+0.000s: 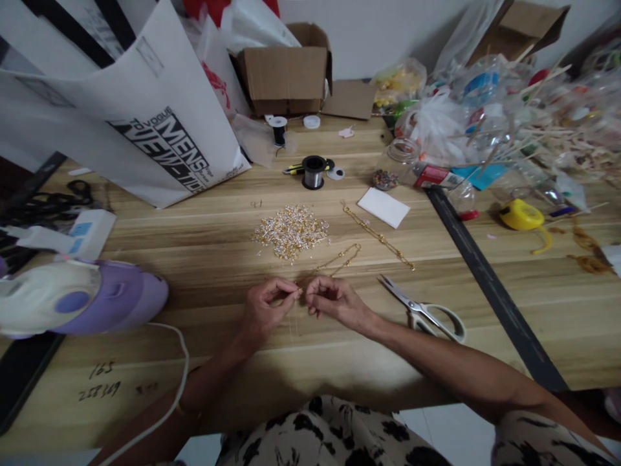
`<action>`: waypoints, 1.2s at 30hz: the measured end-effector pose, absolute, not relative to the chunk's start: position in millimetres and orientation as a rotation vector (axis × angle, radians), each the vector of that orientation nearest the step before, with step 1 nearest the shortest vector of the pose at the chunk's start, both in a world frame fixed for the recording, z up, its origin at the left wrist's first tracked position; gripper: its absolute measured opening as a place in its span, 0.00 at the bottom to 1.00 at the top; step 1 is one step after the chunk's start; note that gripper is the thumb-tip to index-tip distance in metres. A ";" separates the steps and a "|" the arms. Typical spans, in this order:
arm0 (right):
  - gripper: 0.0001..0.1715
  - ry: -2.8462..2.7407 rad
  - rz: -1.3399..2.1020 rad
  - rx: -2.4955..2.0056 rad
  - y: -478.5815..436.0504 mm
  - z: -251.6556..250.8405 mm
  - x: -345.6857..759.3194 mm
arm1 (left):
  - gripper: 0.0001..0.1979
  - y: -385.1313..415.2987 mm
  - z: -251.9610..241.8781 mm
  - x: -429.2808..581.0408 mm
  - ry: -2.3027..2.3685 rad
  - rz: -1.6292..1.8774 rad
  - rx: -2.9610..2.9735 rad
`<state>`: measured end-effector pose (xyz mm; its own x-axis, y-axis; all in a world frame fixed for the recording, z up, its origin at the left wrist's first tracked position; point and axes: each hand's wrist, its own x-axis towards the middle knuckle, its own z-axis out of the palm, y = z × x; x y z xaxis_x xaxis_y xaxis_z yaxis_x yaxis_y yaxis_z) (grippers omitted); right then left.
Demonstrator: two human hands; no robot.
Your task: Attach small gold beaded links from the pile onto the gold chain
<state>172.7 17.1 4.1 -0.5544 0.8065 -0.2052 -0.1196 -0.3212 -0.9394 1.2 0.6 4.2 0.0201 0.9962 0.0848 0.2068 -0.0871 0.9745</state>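
Observation:
Thumb and forefinger of my left hand (269,309) pinch one end of a thin beaded gold chain (352,251), with a small gold bit showing at the fingertips. The chain loops away behind the hands on the table. Close beside it, my right hand (337,301) has its fingers pinched together; whatever they hold is too small to make out. Fine pale threads (292,323) hang below the left fingertips. Beyond the hands lies a pile of small gold and clear beads (291,232). A second beaded chain (378,239) stretches out to the right of the pile.
Scissors (422,312) lie beside my right forearm. A wire spool (314,173) and pliers (294,169) are behind the beads, a white card (383,207) to their right. A purple-and-white device (82,294) with a white cord (182,362) stands left. Bags and boxes line the back.

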 end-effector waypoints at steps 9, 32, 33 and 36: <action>0.18 -1.302 1.907 -0.922 17.1 4.5 172.1 | 0.03 -0.5 4.9 1.1 1.284 1.153 1.493; 0.18 -1.288 1.871 -0.961 18.0 4.6 171.8 | 0.03 -0.9 4.2 3.8 1.214 1.127 1.516; 0.18 -1.288 1.868 -0.963 17.9 5.0 171.7 | 0.03 -1.0 4.6 3.7 1.215 1.121 1.512; 0.18 -1.276 1.860 -0.970 17.6 5.5 171.5 | 0.02 -1.3 5.0 3.3 1.221 1.092 1.502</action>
<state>171.5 17.6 5.5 -0.4966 0.8443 -0.2013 -0.1159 -0.2943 -0.9487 3.3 -1.3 5.0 0.1274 0.9871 0.0965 0.2061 -0.1215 0.9710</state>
